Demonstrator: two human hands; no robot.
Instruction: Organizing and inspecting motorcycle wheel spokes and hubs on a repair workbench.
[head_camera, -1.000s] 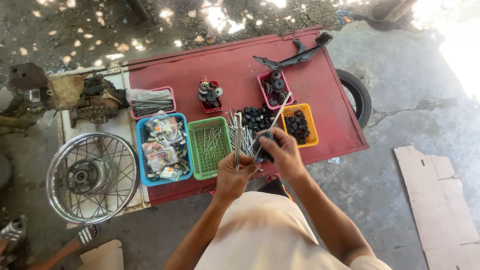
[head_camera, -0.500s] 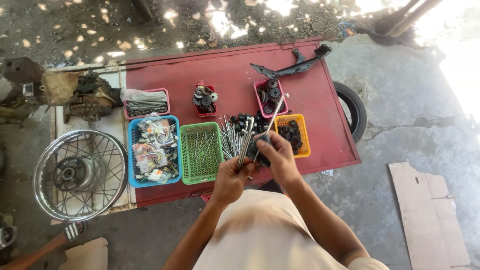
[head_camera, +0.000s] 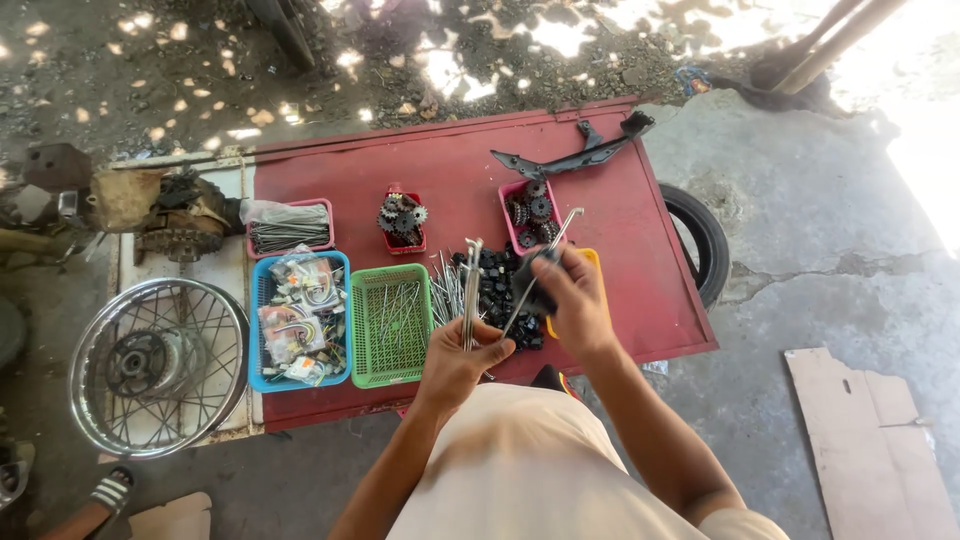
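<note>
My left hand (head_camera: 455, 362) grips a bundle of long metal spokes (head_camera: 470, 285) that stand upright above the front of the red table (head_camera: 450, 170). To its right, my right hand (head_camera: 568, 300) holds a single bent-ended spoke (head_camera: 553, 248) together with a small black part. Right behind my hands lies a pile of small black parts (head_camera: 497, 285) next to loose spokes on the table. A yellow basket (head_camera: 592, 262) is mostly hidden behind my right hand.
A green basket (head_camera: 391, 322) of spokes and a blue basket (head_camera: 298, 320) of packets stand at front left. Pink trays hold spokes (head_camera: 289, 228) and gears (head_camera: 530, 208); a red tray (head_camera: 403, 216) holds gears. A spoked wheel (head_camera: 158, 365), a tyre (head_camera: 700, 240), cardboard (head_camera: 865, 430).
My right hand has shifted slightly right and lifted the single spoke away from the bundle. The camera view has drifted, so the table sits a little lower in view.
</note>
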